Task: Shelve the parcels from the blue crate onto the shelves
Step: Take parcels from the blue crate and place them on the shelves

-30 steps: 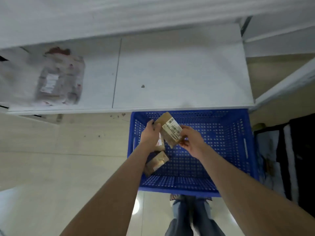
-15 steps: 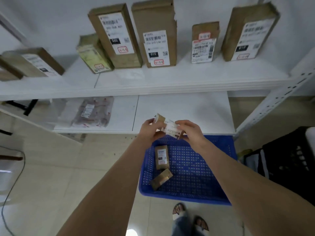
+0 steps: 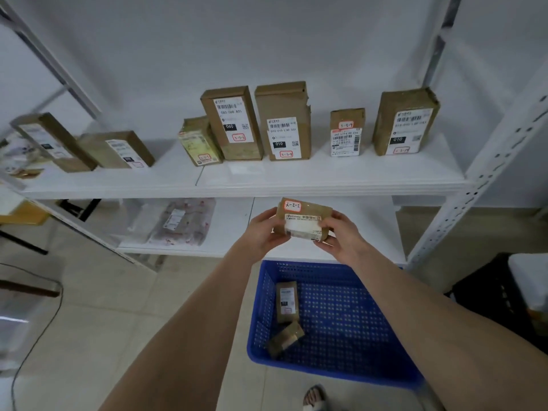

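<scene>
While left hand (image 3: 261,232) and right hand (image 3: 341,239) clamp a small brown parcel (image 3: 302,221) by its ends above the blue crate (image 3: 341,336), the bare upper shelf (image 3: 326,173) front lies open at 12 o'clock. Vs. 0.5 s ago, the parcel is nearer that edge. Two pkgs (image 3: 286,301) stay in the crate at 6 o'clock; label print illegible; R forearm (image 3: 444,336) hides the crate's right rim.

White upper shelf (image 3: 326,173) carries a row of cardboard boxes (image 3: 283,123) (mostly upright); lower shelf (image 3: 234,229) holds a plastic-wrapped packet (image 3: 181,222); blue crate (image 3: 341,321) sits on the tiled floor (image 3: 89,321).

L hand (image 3: 263,233) + R hand (image 3: 341,236) grip pcl (image 3: 302,221) | 2 more pcls (image 3: 287,301) in blue crate (image 3: 341,373)
</scene>
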